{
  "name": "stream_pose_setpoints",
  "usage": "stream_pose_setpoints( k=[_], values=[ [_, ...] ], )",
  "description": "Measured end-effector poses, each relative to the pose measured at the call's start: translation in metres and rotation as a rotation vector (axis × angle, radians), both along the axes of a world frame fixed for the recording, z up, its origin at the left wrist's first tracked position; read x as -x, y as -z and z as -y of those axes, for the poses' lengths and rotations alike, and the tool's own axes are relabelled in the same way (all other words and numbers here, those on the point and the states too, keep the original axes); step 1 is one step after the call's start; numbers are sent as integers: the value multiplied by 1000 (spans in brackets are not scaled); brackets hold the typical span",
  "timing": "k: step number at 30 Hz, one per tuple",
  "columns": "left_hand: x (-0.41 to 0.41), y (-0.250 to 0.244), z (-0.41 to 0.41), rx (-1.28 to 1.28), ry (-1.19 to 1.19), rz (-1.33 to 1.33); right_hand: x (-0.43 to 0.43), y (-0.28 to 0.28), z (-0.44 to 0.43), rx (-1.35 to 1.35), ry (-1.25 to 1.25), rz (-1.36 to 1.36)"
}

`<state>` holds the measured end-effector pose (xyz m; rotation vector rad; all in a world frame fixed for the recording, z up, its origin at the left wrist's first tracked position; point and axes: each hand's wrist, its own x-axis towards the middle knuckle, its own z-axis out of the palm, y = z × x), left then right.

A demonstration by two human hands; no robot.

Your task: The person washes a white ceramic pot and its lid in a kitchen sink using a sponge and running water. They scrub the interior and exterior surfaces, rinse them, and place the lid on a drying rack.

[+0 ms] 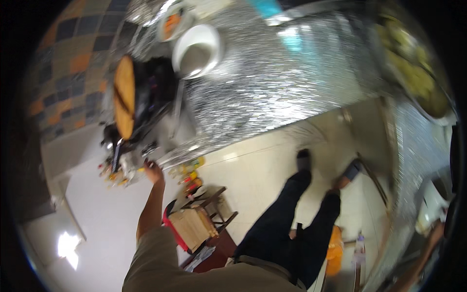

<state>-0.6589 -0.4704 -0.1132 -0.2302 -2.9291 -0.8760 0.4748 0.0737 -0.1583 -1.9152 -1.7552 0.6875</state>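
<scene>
My left hand (153, 172) is stretched out at the left, close to the front corner of the silvery counter (237, 98). It is blurred, and whether its fingers hold anything is unclear. Just past it stand a dark-handled utensil (116, 157) and a cluster of small containers (126, 169). At the far right rim, my right hand (440, 219) grips the side of a white mug (432, 208), partly cut off by the picture's dark border. On the counter sits a white round pot (199, 51) with a greyish inside.
A round wooden board (124, 98) stands upright by the tiled wall (78, 64). A bowl with orange pieces (171, 25) is behind the pot. A basin of yellow-green food (414, 69) is at right. On the floor side are a cardboard box (193, 222), wooden stool (220, 208) and orange bag (334, 252).
</scene>
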Motion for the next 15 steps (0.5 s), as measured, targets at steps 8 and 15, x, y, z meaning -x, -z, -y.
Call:
stream_pose_setpoints(
  k=[8,15],
  values=[
    [-388,-18,-186,-215,764,704,145,-30,-10,-189,101,-161],
    [-708,-96,-460,-166,1863,558,152,-35,-5,-341,196,17]
  ],
)
